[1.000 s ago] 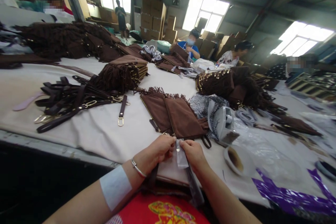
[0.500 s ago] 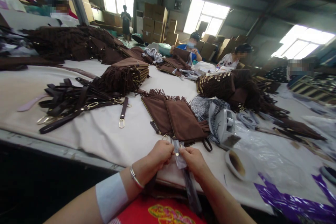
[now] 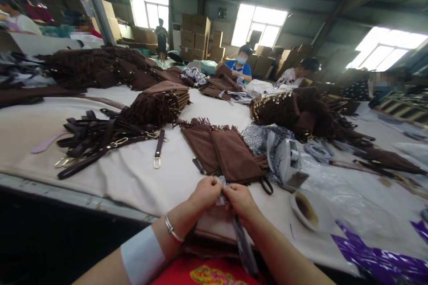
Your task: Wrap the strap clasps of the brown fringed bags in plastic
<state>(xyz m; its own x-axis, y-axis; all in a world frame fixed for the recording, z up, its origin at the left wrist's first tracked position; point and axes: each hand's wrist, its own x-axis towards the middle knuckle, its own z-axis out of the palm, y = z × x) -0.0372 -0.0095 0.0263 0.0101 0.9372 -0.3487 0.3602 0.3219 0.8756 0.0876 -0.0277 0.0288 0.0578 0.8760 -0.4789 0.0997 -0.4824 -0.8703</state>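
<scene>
My left hand (image 3: 207, 193) and my right hand (image 3: 241, 201) meet at the table's front edge, fingers pinched on a small piece of clear plastic wrap (image 3: 220, 183). From below my right hand hangs a dark strap (image 3: 245, 249) that looks plastic-covered; its upper end is hidden by my fingers. Just beyond my hands lie two overlapping brown fringed pouches (image 3: 239, 156) with zippers, one with a wrist loop (image 3: 266, 185). A short dark strap with a gold clasp (image 3: 158, 149) lies to their left.
Left on the cloth-covered table (image 3: 127, 191) is a heap of dark straps (image 3: 90, 138). Stacks of fringed pouches (image 3: 160, 102) stand behind. To the right are a tape dispenser (image 3: 290, 164), a tape roll (image 3: 306, 209) and purple plastic (image 3: 374, 249). A co-worker (image 3: 242, 64) sits across the table.
My hands have drawn closer together, and the plastic between them is now more bunched and covered by my fingers. The view has tilted slightly.
</scene>
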